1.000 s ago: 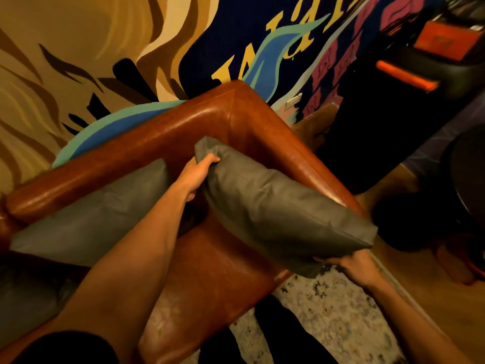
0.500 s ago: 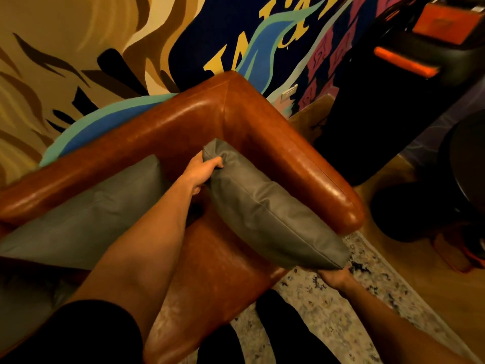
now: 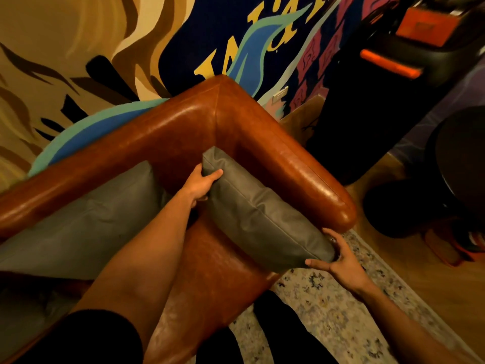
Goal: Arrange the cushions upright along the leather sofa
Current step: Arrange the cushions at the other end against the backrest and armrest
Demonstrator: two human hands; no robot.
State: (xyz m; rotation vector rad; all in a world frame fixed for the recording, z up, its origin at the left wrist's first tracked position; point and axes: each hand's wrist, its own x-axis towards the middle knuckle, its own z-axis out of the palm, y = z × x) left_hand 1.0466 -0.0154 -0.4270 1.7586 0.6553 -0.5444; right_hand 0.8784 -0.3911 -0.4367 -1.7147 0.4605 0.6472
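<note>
A grey cushion (image 3: 258, 214) stands on edge against the inner side of the brown leather sofa's right armrest (image 3: 296, 164). My left hand (image 3: 200, 183) grips its far top corner, thumb over the seam. At the near end, my right hand (image 3: 341, 261) cups the cushion's front corner with the fingers spread. A second grey cushion (image 3: 86, 227) leans against the sofa's backrest (image 3: 131, 151) to the left, partly hidden by my left forearm. The brown seat (image 3: 217, 274) shows between the two cushions.
A painted mural wall (image 3: 183, 35) rises behind the sofa. To the right stand a tall black unit with orange parts (image 3: 393, 67) and a round dark stool (image 3: 462, 164). A speckled rug (image 3: 328, 311) and wood floor (image 3: 420, 279) lie by the armrest's front.
The cushion went from lying over the armrest to standing inside it, pressed close against the leather. My right hand shifted from under the corner to cupping its front end.
</note>
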